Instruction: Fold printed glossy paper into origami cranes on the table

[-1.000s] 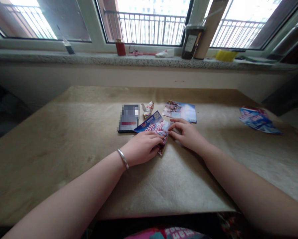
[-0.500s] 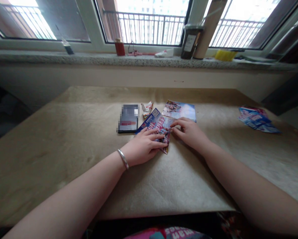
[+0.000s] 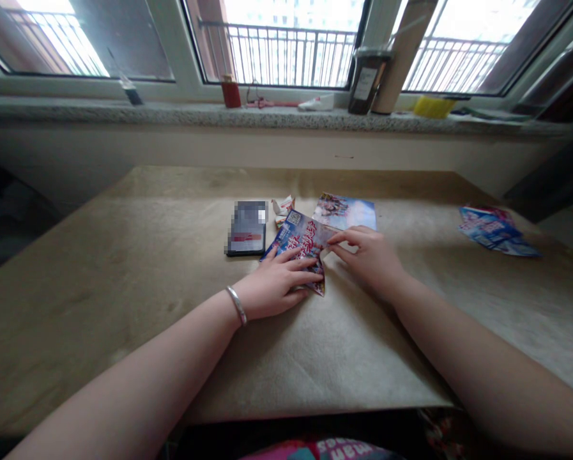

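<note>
A blue printed leaflet (image 3: 305, 237) with red lettering and a square code in its upper corner lies on the table. My left hand (image 3: 280, 282) rests flat across its lower left part, fingers spread, a silver bangle on the wrist. At the leaflet's right edge my right hand (image 3: 365, 255) is closed in a pinch, and the edge there looks lifted. Just behind lies a second sheet (image 3: 351, 211), blue and white with a printed picture. A small folded paper piece (image 3: 283, 206) sits behind the leaflet's left corner.
A dark, phone-like device (image 3: 246, 230), partly pixelated, lies left of the leaflet. Several blue and red printed papers (image 3: 497, 231) are piled at the right of the table (image 3: 137, 268). A red container (image 3: 230, 92), a dark tub (image 3: 366, 80) and other items stand on the windowsill.
The leaflet's right edge has risen between my right fingers, and its upper left corner has shifted slightly left. My left hand stays nearly where it was.
</note>
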`<control>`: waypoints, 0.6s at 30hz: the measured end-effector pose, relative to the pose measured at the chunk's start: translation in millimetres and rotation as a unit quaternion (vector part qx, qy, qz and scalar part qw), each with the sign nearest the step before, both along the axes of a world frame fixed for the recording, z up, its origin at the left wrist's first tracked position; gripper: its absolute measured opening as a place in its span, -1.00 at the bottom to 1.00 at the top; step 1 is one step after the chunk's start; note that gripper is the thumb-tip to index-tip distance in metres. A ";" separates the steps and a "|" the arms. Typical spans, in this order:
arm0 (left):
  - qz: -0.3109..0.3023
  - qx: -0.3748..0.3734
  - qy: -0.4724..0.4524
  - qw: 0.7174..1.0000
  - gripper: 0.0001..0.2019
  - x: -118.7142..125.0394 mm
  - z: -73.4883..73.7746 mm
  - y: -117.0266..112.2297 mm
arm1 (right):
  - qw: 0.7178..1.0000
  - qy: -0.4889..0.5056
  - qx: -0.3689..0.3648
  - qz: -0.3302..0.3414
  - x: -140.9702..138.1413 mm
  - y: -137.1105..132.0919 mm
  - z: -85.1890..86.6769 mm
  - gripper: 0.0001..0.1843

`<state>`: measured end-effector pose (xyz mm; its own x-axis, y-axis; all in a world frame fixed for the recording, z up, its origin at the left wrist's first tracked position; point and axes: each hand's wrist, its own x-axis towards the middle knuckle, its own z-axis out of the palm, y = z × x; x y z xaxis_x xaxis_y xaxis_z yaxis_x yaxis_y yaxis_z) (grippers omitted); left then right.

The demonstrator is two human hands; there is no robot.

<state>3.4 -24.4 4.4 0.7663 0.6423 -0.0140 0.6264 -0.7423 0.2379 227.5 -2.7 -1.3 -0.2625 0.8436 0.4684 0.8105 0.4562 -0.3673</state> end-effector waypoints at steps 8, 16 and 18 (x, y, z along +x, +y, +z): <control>0.027 -0.009 -0.014 1.000 -0.48 -0.1 -3.7 0.5 | 0.997 0.061 -0.040 -0.033 -4.0 -5.9 3.2 -0.67; 0.016 -0.004 -0.009 1.000 -0.48 -0.5 -3.6 0.6 | 0.974 0.189 -0.120 -0.021 -2.7 1.2 -5.7 -0.77; 0.016 -0.001 -0.012 1.000 -0.48 -0.7 -3.5 0.4 | 0.968 0.213 -0.134 -0.014 -2.1 3.2 -7.6 -0.79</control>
